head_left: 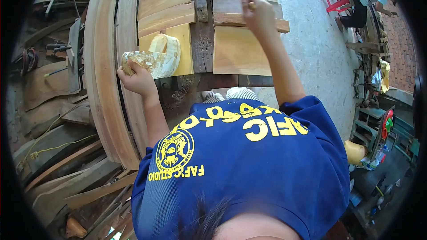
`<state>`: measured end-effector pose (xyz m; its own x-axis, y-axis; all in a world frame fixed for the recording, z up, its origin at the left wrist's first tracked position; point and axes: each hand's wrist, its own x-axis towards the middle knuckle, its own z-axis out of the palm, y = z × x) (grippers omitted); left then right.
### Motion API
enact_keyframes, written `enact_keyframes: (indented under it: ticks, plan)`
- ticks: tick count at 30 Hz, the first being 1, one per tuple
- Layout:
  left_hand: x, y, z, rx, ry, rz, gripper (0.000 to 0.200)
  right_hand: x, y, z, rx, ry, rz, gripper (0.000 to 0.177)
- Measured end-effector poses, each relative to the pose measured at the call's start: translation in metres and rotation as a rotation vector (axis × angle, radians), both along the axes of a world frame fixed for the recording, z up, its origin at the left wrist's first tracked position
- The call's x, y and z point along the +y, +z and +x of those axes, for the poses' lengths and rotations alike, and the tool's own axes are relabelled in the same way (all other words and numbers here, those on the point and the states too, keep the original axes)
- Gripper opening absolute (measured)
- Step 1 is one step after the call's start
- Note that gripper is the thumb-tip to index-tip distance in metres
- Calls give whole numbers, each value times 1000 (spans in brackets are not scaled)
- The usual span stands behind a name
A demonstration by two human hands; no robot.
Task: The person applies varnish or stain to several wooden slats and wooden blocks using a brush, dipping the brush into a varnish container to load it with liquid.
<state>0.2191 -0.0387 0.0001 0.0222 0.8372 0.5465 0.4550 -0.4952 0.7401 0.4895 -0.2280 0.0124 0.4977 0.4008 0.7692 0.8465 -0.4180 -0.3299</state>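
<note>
Curled white piece (pixel 171 58), likely light, stiff; my left hand (pixel 138 79) pinches its end, best hold; right hand (pixel 259 15) grips something small (pixel 252 6).

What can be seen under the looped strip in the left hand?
A yellowish board shows past the looped strip; whatever lies directly behind it is covered, and contact cannot be judged.
</note>
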Motion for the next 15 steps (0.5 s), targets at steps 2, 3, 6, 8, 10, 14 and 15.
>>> enact_keyframes:
  ticks: [2,3,6,8,10,14,15]
  plan:
    - [-1,1,-1,-17,-2,-13,23,13,37,-28,983,129,125,28]
    - [0,-1,-2,23,-4,10,18,12,34,-25,984,138,127,28]
    - [0,-3,-4,61,15,59,12,-25,-23,25,669,52,172,25]
    - [-3,-1,-4,38,-11,29,12,-59,-33,46,173,-1,62,28]
    - [-5,-2,-5,22,-25,30,14,-74,-20,41,629,-108,379,29]
    - [-10,-2,-10,-57,-160,17,12,-55,69,-35,911,-23,304,35]
    - [-13,-6,-13,-71,-200,28,10,-45,79,-55,931,142,357,35]
